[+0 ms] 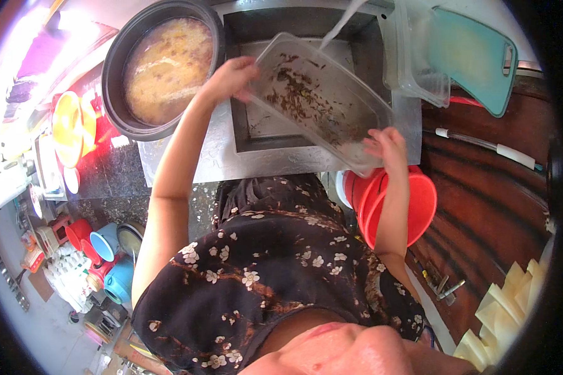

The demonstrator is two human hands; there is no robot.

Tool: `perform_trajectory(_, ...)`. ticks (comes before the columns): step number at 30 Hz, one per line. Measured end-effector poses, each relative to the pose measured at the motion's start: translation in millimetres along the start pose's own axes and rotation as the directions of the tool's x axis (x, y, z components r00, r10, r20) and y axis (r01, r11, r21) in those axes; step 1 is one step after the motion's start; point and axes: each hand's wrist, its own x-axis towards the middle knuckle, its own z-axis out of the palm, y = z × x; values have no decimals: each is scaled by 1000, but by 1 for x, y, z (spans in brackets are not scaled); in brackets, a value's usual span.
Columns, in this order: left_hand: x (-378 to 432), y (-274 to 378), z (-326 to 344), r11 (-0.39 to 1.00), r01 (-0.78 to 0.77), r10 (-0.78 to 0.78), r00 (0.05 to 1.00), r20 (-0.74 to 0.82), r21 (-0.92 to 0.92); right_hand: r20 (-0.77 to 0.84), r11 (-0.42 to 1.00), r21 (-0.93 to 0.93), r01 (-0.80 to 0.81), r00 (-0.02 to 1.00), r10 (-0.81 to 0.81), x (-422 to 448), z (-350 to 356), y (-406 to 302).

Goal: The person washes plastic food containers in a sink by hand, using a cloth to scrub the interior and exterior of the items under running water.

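My left hand [237, 78] grips the upper left end of a clear plastic container [328, 108], and my right hand [385, 145] grips its lower right end. The container is tilted over a stainless steel sink [244, 147]. Small dark brown bits, like scraps of leaf or herb, show in or through the container; which of the two I cannot tell. A stream of water [342, 23] comes down at its upper edge from the top of the view. Some fingertips are blurred.
Left of the sink stands a large black pot [110, 89] of yellowish, cloudy liquid. Clear containers [403, 61] and a teal cutting board [474, 56] are at the upper right. Red buckets [422, 206] stand under my right forearm. Basins and cups crowd the left.
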Motion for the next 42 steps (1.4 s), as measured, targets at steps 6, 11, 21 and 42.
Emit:
perform_trajectory(6, 68, -37, 20, 740, -156, 555, 691, -464, 654, -68, 995, 88, -40, 997, 46, 96, 41, 46)
perform_trajectory(11, 21, -53, 37, 909, -320, 417, 705, -574, 267, -84, 1000, 26, -14, 996, 16, 107, 109, 37)
perform_trajectory(21, -37, -57, 35, 934, -352, 316, 731, -604, 63, -69, 966, 257, 19, 998, -1, 134, 84, 56)
perform_trajectory(42, 40, -180, 38, 630, -15, -334, 897, -289, -777, -18, 798, -575, -183, 977, 211, 82, 86, -11)
